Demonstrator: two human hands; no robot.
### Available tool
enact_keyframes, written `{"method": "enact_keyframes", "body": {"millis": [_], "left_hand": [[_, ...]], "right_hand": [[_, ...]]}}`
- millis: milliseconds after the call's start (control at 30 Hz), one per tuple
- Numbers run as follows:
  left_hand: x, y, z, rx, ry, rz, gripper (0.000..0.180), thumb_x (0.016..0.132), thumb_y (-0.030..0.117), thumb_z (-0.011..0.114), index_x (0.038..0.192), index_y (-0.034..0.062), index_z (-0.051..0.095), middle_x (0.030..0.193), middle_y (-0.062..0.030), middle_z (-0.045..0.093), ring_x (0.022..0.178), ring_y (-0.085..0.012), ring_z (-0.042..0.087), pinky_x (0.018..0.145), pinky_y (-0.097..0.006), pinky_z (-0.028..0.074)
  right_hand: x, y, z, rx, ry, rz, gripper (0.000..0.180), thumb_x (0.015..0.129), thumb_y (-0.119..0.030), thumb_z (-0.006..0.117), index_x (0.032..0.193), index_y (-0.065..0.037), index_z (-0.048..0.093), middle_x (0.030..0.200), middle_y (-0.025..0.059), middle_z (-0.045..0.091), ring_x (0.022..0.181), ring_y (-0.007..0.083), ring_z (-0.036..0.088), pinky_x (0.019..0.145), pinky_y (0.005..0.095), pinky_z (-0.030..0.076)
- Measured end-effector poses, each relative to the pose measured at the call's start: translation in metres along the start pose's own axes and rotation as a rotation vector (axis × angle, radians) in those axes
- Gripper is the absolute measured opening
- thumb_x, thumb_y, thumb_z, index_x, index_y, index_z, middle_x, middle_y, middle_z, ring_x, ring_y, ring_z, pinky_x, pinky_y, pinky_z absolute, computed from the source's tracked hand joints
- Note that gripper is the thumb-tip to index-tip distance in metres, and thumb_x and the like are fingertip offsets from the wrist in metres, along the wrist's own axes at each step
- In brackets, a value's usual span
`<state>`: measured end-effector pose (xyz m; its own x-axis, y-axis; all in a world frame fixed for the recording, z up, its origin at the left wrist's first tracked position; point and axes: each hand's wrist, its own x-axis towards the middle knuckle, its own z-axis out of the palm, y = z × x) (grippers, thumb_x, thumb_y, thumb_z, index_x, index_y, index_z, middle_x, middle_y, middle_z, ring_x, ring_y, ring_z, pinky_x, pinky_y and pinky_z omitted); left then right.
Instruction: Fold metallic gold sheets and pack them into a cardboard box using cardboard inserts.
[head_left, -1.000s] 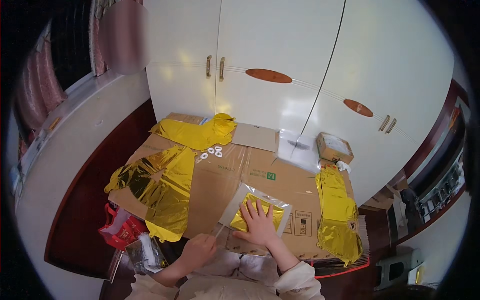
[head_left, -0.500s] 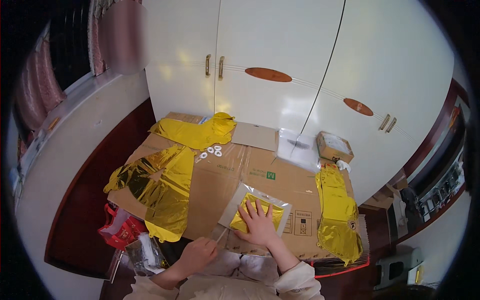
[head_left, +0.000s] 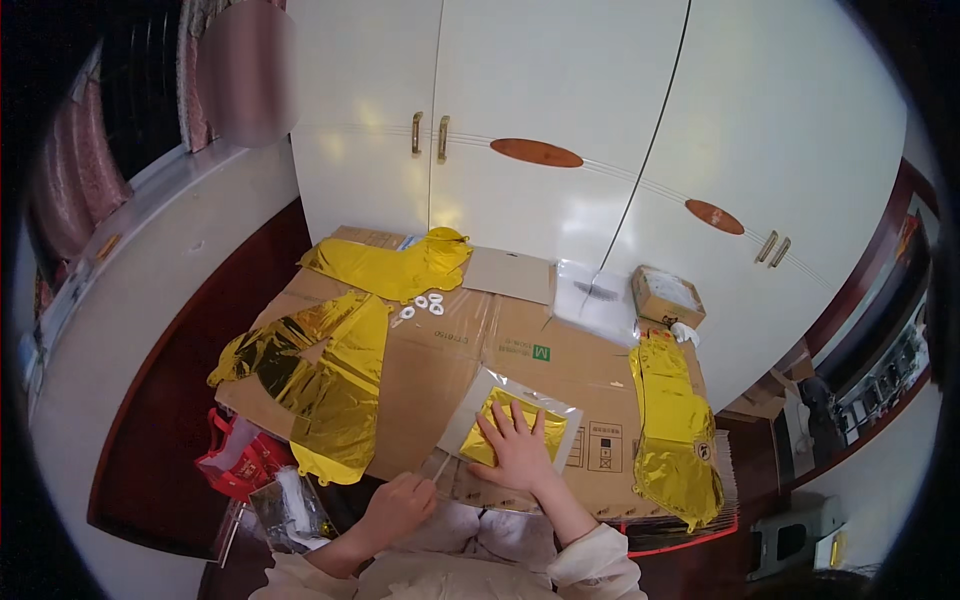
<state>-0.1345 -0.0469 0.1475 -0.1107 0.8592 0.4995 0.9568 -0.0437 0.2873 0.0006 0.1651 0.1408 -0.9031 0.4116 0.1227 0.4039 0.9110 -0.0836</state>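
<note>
A flat clear packet (head_left: 572, 418) with a grey card backing and a folded gold foil piece (head_left: 548, 432) lies near the front edge of the cardboard. My right hand (head_left: 520, 452) rests flat on it with fingers spread. My left hand (head_left: 398, 510) is closed by the packet's lower left corner, pinching a thin whitish strip (head_left: 443, 467); whether the strip joins the packet I cannot tell. Flat gold foil balloons lie around: one (head_left: 345, 395) on the left, another (head_left: 390, 265) at the back left, a third (head_left: 675, 430) on the right.
The cardboard (head_left: 430, 350) bears several small white rings (head_left: 421, 302), a grey card (head_left: 508, 275) and a clear plastic sheet (head_left: 590, 300). At the back right is an open box (head_left: 668, 297). A red bag (head_left: 238, 460) sits below the left edge; white cabinets (head_left: 540, 70) stand behind.
</note>
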Motion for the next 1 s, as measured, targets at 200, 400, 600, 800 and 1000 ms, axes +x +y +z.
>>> {"method": "enact_keyframes", "body": {"millis": [200,400,600,800,1000], "left_hand": [[0.002,0.001,0.001,-0.009,-0.038,-0.002,0.014,0.073,0.007,0.070,0.080,0.0061,0.057,0.075,-0.0105,0.057,0.072,-0.0280,0.061,0.062,-0.037,0.052],[0.009,-0.010,0.020,0.051,-0.019,0.009,0.014,0.076,0.011,0.070,0.082,0.0072,0.058,0.075,-0.0096,0.057,0.072,-0.0271,0.061,0.060,-0.038,0.051],[0.044,-0.016,0.034,0.026,-0.019,-0.027,0.015,0.082,0.019,0.070,0.084,0.0075,0.060,0.079,-0.0092,0.061,0.077,-0.0278,0.063,0.062,-0.040,0.052],[0.047,-0.020,0.028,-0.042,-0.081,-0.025,0.020,0.082,0.023,0.071,0.093,0.0085,0.063,0.087,-0.0078,0.063,0.085,-0.0268,0.063,0.069,-0.039,0.053],[0.048,-0.030,0.023,-0.026,-0.059,0.243,0.031,0.081,0.024,0.071,0.107,0.0093,0.064,0.111,-0.0055,0.064,0.107,-0.0240,0.062,0.088,-0.038,0.049]], "right_hand": [[0.000,0.002,0.007,-0.006,0.061,-0.019,0.091,0.077,-0.071,0.057,0.148,-0.019,0.036,0.153,0.0171,0.031,0.142,0.0428,0.023,0.107,0.0727,0.012],[-0.001,0.001,0.005,0.017,0.051,-0.020,0.093,0.076,-0.071,0.057,0.149,-0.016,0.035,0.153,0.0161,0.031,0.143,0.0417,0.023,0.108,0.0722,0.011],[-0.001,0.002,0.003,0.014,0.019,-0.024,0.099,0.077,-0.072,0.055,0.148,-0.007,0.033,0.154,0.0145,0.031,0.144,0.0389,0.022,0.109,0.0706,0.012],[-0.005,0.004,0.004,-0.005,0.025,-0.075,0.095,0.080,-0.070,0.054,0.147,-0.007,0.034,0.154,0.0132,0.032,0.144,0.0374,0.024,0.110,0.0691,0.013],[-0.014,0.015,0.020,-0.031,0.064,-0.158,0.074,0.089,-0.058,0.051,0.145,-0.010,0.040,0.152,0.0081,0.037,0.143,0.0340,0.027,0.112,0.0650,0.013]]}}
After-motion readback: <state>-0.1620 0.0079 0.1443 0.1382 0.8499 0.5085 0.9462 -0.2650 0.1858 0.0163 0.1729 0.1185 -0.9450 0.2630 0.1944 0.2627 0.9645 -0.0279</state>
